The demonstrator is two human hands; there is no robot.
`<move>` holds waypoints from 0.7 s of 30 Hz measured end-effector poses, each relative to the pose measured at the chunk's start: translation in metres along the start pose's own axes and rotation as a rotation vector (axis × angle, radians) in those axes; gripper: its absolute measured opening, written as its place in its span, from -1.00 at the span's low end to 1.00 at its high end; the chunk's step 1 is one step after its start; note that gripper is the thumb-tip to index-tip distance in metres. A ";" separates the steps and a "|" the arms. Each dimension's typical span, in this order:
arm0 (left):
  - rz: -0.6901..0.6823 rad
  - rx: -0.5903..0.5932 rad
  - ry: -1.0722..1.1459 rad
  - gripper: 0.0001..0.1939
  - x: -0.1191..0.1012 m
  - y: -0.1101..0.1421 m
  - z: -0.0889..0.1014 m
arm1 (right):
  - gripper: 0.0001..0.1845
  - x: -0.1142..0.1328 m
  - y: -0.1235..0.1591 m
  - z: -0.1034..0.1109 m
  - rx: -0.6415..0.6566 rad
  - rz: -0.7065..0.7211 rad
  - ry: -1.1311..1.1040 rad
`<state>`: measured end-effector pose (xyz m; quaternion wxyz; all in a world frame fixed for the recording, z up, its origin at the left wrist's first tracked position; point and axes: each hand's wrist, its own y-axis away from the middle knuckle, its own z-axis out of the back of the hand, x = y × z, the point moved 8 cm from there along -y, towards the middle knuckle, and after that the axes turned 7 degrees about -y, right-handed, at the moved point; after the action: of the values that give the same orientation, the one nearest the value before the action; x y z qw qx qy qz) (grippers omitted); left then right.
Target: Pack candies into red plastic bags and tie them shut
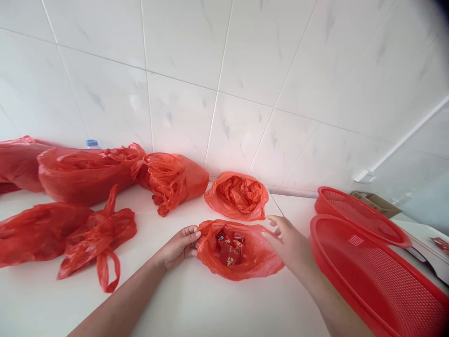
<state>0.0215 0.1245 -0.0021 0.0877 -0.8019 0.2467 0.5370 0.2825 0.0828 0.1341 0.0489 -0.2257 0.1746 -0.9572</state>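
A red plastic bag (259, 262) stands on the white table in front of me with its mouth spread wide. Inside it lie several small dark-red packets (230, 250) with gold printing. At the bag's left rim, my left hand (184, 243) is closed, pinching the plastic between thumb and fingers. My right hand (286, 238) is at the right side of the rim, thumb and fingers apart, the thumb over the bag's edge. Just behind is another red plastic bag (257, 208), its mouth open and crumpled red plastic showing inside.
Filled red bags (87, 180) line the tiled wall (182, 112) to the left. A knotted red bag (101, 234) lies nearer on the white table (196, 304). Two red mesh baskets (351, 262) stand at the right, a cardboard box (377, 203) behind them. A blue bottle cap (92, 142) shows behind the bags.
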 end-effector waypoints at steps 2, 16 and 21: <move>0.002 -0.023 -0.029 -0.64 -0.001 0.000 0.001 | -0.62 -0.015 0.011 0.007 -0.072 -0.044 0.010; -0.224 -0.524 -0.827 -0.36 -0.043 0.048 -0.026 | -0.64 -0.071 0.050 -0.025 0.044 -0.288 -0.129; -0.365 -0.655 -0.889 -0.71 -0.087 0.047 -0.025 | -0.68 -0.053 0.017 0.005 -0.178 -0.329 -0.684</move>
<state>-0.0073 0.0995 0.0923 0.0213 -0.5143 -0.1352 0.8466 0.3329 0.0748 0.1104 -0.0697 -0.5602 0.1919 -0.8028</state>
